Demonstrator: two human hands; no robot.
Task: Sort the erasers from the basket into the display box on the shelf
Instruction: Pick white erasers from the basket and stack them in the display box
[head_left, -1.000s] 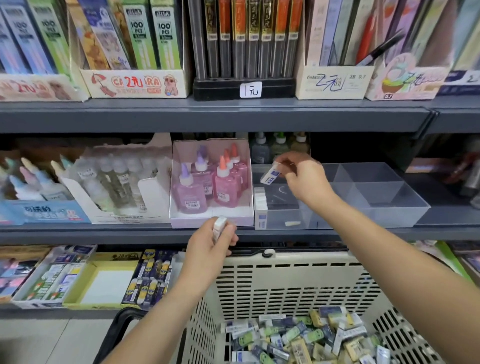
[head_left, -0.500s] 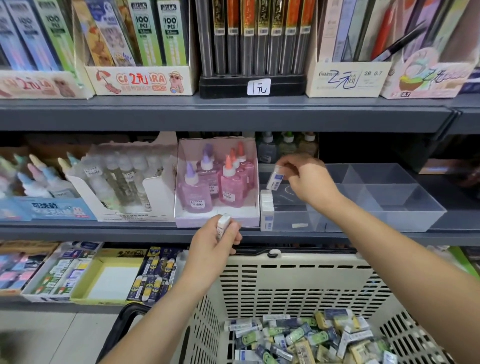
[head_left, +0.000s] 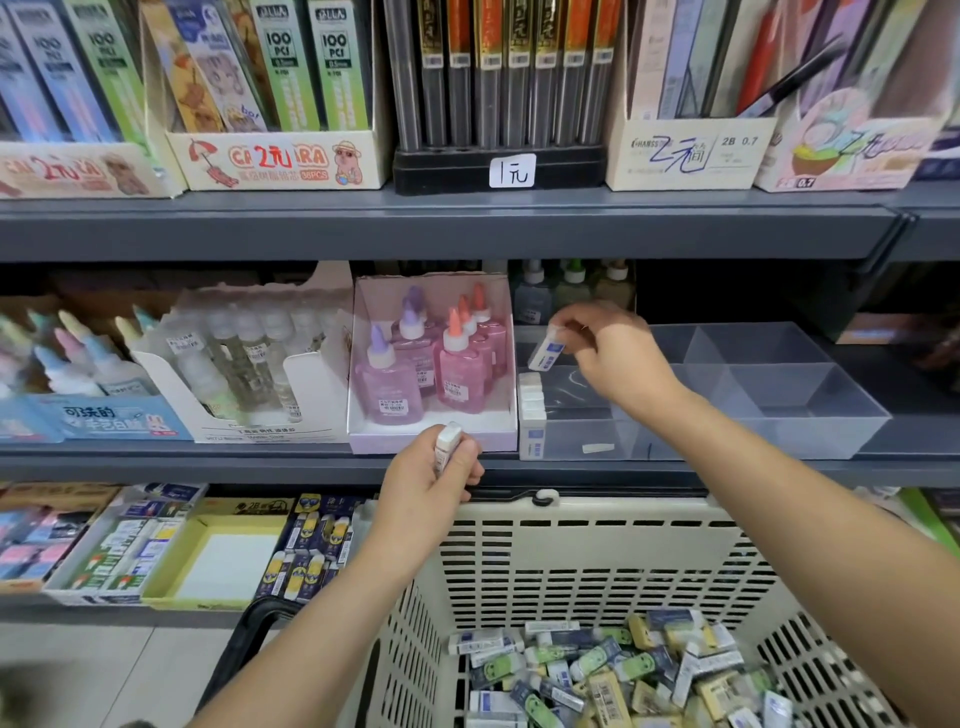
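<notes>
Grey shop shelf (head_left: 208, 462), clear display box (head_left: 779, 415). Right hand (head_left: 618, 358) pinches an eraser (head_left: 545, 351) above it. Left hand (head_left: 426, 483) grips a second eraser (head_left: 448, 444) near the basket (head_left: 597, 561).

- My right hand (head_left: 613, 358), 3 o'clock of centre, pinches a white-blue eraser (head_left: 545, 349), tilted, over the left end of the clear display box (head_left: 779, 415).
- Row of erasers (head_left: 532, 410) stands along the box's left wall, 6 o'clock of that eraser.
- My left hand (head_left: 431, 478) grips a second eraser (head_left: 448, 446) upright, 6 o'clock of the pink glue bottles (head_left: 431, 364).
- Basket (head_left: 571, 561) at 5 o'clock, with a pile of loose erasers (head_left: 597, 670) inside.
</notes>
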